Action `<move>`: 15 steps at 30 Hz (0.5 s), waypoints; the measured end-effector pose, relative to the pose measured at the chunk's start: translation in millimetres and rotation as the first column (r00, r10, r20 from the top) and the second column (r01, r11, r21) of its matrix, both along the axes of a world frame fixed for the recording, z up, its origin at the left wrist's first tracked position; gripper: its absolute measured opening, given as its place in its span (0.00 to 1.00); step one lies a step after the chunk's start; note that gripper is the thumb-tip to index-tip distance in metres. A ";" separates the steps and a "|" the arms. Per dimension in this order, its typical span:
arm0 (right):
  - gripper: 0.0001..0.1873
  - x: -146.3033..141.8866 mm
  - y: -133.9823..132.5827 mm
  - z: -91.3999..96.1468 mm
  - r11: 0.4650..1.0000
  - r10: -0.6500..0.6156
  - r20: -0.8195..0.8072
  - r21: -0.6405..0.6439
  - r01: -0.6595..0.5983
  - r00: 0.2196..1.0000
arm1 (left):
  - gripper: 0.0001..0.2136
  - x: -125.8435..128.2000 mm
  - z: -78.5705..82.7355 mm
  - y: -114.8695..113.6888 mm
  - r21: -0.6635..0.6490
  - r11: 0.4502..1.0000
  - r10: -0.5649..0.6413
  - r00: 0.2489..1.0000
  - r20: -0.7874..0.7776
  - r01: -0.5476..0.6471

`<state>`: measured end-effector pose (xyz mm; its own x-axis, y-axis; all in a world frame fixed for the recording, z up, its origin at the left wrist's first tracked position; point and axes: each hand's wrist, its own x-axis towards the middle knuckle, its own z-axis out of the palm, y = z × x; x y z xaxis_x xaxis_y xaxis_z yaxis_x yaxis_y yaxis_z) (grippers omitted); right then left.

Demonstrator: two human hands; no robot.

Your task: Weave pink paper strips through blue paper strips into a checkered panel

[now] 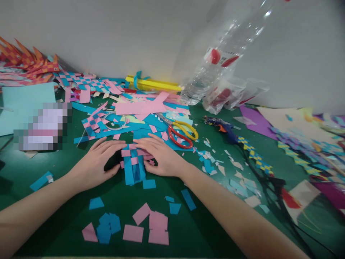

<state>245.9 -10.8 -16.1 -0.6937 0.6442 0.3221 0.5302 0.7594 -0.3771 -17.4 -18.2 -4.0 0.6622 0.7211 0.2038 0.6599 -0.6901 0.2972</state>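
Observation:
A small weave of pink and blue paper strips (pixel 133 158) lies on the green table between my two hands. Its blue ends point towards me. My left hand (pixel 98 160) grips it at the left side, fingertips on the upper edge and thumb near the lower left strip. From the right, my right hand (pixel 161 154) holds the same weave, its fingers across the top and its thumb by the right edge. Scissors (pixel 182 133) with red and yellow handles lie just beyond my right hand. Loose pink paper pieces (pixel 133 233) and blue paper pieces (pixel 107 226) lie nearer to me.
A pixelated phone-like object (pixel 44 127) rests at left. A clear plastic bottle (pixel 223 54) leans against the wall, beside clear plastic packaging (pixel 226 95). A blue glue gun (pixel 226 129) trails a black cord at right. Orange woven paper fish (pixel 29 59) lie far left.

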 end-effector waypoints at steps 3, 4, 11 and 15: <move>0.29 0.3 -0.1 1.3 1.000 0.011 0.009 -0.013 -0.011 1.000 | 0.21 0.0 1.4 -0.3 -0.024 1.000 0.003 1.000 0.007 -0.003; 0.30 0.4 -0.1 1.9 1.000 0.014 0.014 -0.019 -0.014 1.000 | 0.22 -0.2 2.0 -0.2 -0.031 1.000 0.000 1.000 0.013 0.000; 0.29 2.1 0.4 4.7 0.997 0.056 0.014 -0.050 -0.055 0.998 | 0.27 -3.6 5.3 2.8 -0.094 0.994 -0.060 0.998 0.032 0.062; 0.25 2.2 0.6 4.8 0.998 0.043 0.002 -0.047 -0.043 0.999 | 0.31 -6.3 1.4 5.5 -0.116 0.992 -0.051 0.998 0.030 0.054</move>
<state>248.2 -10.3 -11.3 -0.7224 0.6278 0.2899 0.4985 0.7634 -0.4109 -23.7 -12.7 -2.6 0.6952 0.7053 0.1387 0.6143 -0.6832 0.3947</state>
